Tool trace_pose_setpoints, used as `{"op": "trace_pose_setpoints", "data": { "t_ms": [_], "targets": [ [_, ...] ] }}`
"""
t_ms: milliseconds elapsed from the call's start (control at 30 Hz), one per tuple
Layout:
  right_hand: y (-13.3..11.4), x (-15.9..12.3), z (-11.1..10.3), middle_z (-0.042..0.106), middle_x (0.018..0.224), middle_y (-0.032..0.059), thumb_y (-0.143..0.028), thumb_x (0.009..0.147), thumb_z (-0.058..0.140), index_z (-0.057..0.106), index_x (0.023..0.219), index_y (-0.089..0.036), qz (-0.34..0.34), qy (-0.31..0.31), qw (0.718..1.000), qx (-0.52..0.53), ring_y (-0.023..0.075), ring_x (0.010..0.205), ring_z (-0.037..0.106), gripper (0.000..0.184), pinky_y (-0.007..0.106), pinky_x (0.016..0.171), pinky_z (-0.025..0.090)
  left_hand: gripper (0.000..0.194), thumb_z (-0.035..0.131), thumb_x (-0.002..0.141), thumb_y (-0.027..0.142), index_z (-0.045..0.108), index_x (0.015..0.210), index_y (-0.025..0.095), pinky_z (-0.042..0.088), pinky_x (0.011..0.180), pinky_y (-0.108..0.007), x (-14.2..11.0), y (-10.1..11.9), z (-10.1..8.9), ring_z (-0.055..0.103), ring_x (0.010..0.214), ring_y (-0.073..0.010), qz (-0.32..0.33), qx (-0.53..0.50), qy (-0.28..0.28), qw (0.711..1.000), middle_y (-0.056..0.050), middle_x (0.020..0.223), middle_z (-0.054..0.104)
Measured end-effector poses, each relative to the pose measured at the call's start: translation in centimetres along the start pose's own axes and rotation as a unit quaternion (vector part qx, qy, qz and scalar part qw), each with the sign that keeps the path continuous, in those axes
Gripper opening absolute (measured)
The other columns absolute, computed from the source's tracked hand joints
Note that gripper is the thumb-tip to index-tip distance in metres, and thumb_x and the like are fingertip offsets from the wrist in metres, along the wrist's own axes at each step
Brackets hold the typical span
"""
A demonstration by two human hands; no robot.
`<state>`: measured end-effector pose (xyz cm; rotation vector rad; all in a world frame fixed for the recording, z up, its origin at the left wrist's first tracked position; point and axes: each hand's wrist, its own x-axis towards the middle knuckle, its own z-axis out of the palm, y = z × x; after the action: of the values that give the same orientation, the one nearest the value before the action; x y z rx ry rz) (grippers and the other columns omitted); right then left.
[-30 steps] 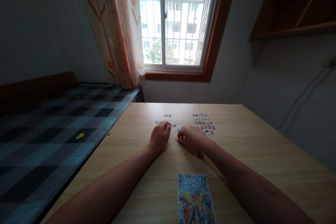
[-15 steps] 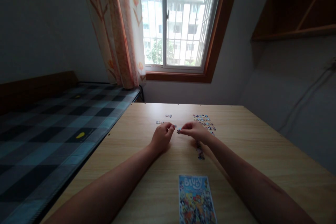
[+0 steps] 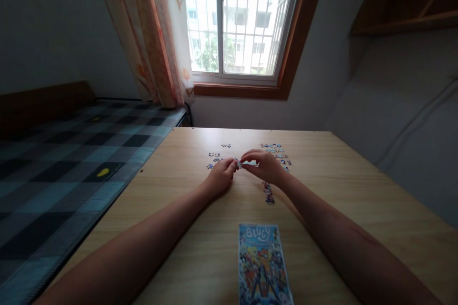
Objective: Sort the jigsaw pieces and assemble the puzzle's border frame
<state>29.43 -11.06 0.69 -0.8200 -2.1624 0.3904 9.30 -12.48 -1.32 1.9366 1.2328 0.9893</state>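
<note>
Over the table my left hand (image 3: 221, 175) is closed, its thumb and fingertips pinching a small jigsaw puzzle piece (image 3: 239, 164). My right hand (image 3: 264, 167) comes in from the other side, its fingertips on a puzzle piece at the same spot. The two pieces meet or overlap between my hands; whether they are locked together is too small to tell. Behind my right hand lie rows of loose puzzle pieces (image 3: 271, 145), partly covered by it. A strip of puzzle pieces (image 3: 268, 193) lies just below my right wrist. More puzzle pieces (image 3: 214, 155) sit beyond my left hand.
A picture sheet or box lid marked "Bluey" (image 3: 263, 262) lies at the near side of the wooden table (image 3: 179, 248). Left of the table stands a bed with a checked cover (image 3: 89, 167). A window (image 3: 246, 24) and curtain (image 3: 150, 33) are at the back.
My right hand has moved left so its piece now meets the one at my left fingertips. The camera view has tilted down slightly, raising everything in the picture.
</note>
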Motion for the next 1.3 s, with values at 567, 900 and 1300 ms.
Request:
{"op": "trace_pose_setpoints", "data": {
  "t_ms": [567,900,1300],
  "targets": [
    [2.3,-0.9,0.4,0.079,0.093,0.0009,-0.02,0.088,0.069,0.08,0.09,-0.027,-0.006,-0.034,0.992,-0.125,0.0155,0.078,0.072,0.013,0.026,0.074,0.055,0.034,0.043,0.099,0.029,0.069,0.12,0.024,0.049,0.082,-0.033,-1.0,0.6,0.0,0.066,0.093,-0.0211,0.027,0.302,0.013,0.953,-0.007,0.114,0.069],
    [2.7,-1.3,1.4,0.08,0.093,0.0013,-0.022,0.087,0.068,0.081,0.09,-0.028,-0.007,-0.062,0.983,-0.17,0.018,0.081,0.071,0.015,0.029,0.077,0.054,0.035,0.042,0.1,0.033,0.072,0.118,0.033,0.047,0.074,-0.03,-1.2,1.6,0.1,0.063,0.09,-0.0214,0.013,0.403,-0.049,0.914,-0.006,0.1,0.064],
    [3.2,-1.3,2.0,0.079,0.091,0.0012,-0.02,0.087,0.069,0.081,0.084,-0.028,-0.04,-0.048,0.983,-0.174,0.0197,0.084,0.067,0.014,0.033,0.083,0.052,0.036,0.043,0.098,0.029,0.073,0.118,0.034,0.047,0.076,-0.032,-1.2,1.5,0.2,0.064,0.092,-0.0223,0.007,0.407,-0.057,0.912,-0.007,0.101,0.064]
  ]
}}
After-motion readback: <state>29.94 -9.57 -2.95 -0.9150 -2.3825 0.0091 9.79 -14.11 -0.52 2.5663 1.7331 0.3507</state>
